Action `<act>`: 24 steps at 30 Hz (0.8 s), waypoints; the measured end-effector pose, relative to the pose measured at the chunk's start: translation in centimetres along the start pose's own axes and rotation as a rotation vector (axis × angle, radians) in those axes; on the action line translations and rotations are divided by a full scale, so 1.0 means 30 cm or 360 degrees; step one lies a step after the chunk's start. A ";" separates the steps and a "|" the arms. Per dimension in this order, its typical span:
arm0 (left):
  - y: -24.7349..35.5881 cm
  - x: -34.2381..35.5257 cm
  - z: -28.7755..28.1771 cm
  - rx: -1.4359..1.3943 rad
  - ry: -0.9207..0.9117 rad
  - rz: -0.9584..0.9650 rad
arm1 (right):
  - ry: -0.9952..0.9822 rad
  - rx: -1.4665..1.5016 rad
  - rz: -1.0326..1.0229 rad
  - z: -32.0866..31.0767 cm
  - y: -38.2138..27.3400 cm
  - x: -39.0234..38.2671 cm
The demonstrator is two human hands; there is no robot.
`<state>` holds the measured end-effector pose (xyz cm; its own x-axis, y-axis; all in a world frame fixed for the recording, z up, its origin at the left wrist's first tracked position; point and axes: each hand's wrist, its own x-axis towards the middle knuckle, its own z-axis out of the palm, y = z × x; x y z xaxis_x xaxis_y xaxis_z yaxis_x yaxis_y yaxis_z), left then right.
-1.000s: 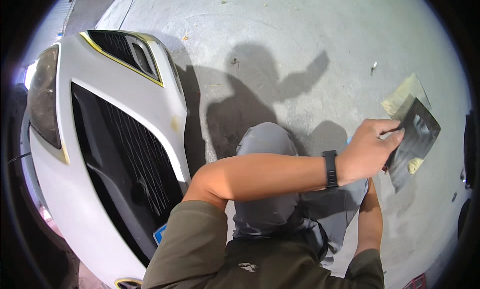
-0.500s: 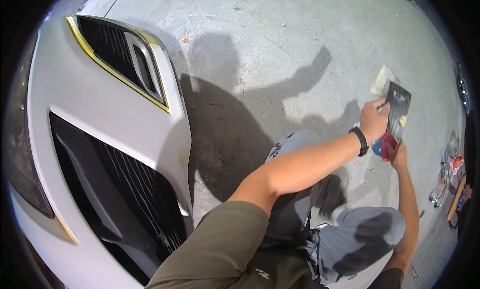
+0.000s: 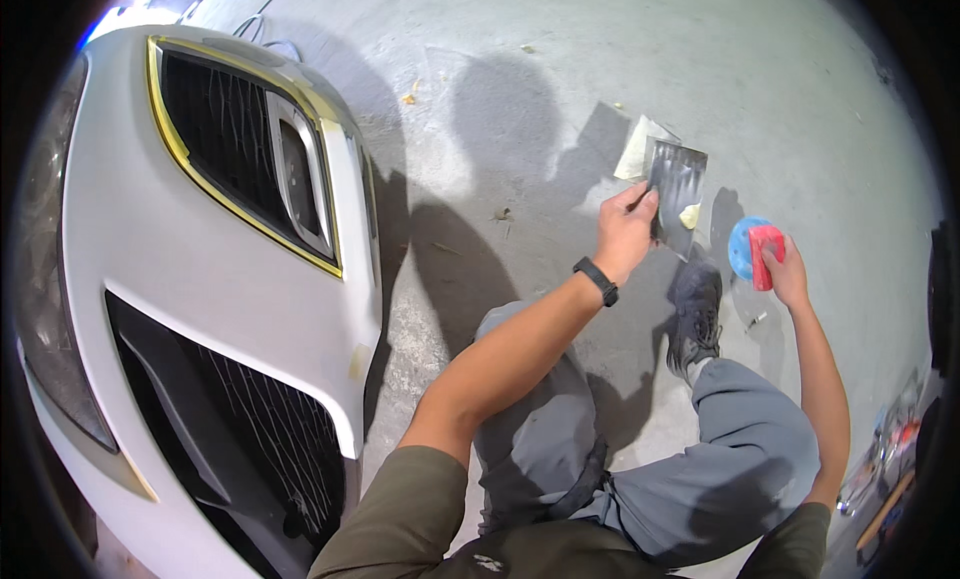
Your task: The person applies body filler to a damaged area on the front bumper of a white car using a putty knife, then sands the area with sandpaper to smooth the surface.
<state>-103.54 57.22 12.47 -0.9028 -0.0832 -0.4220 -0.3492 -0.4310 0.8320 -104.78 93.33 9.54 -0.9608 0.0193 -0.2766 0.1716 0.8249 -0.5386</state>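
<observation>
My left hand, with a black band on its wrist, is closed on the near left edge of a dark, thin flat plate. Grey streaks mark the plate, and a small pale yellow dab sits near its right edge. To the right, my right hand grips a red hand block. A round blue disc, apparently a sanding disc, shows along the block's left side. Both hands are in the air over the floor, apart from each other.
At left stands a white car bumper with a headlight and yellow masking tape around a dark grille. A pale sheet shows beyond the plate. Assorted tools lie at lower right; a cable is at the far left.
My right hand has moved away from the plate with the red block and blue disc. The view has shifted, bringing the plate further left in it and my shoe into sight.
</observation>
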 end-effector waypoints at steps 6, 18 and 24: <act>0.047 0.019 -0.313 0.0329 0.0323 -0.0078 | -0.0502 0.0034 -0.0442 0.248 -0.277 0.606; 0.265 -0.144 -0.366 0.0231 0.0758 -0.0297 | -0.0915 0.0038 -0.1082 0.533 -0.779 1.376; 0.468 -0.142 -0.305 0.0262 0.0718 -0.0190 | -0.0514 -0.0237 -0.1344 0.491 -0.915 1.270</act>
<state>-102.31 43.29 22.66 -0.6681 -0.4380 -0.6016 -0.5116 -0.3167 0.7987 -142.89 63.09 2.05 -0.6428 -0.7638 -0.0588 -0.6116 0.5580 -0.5609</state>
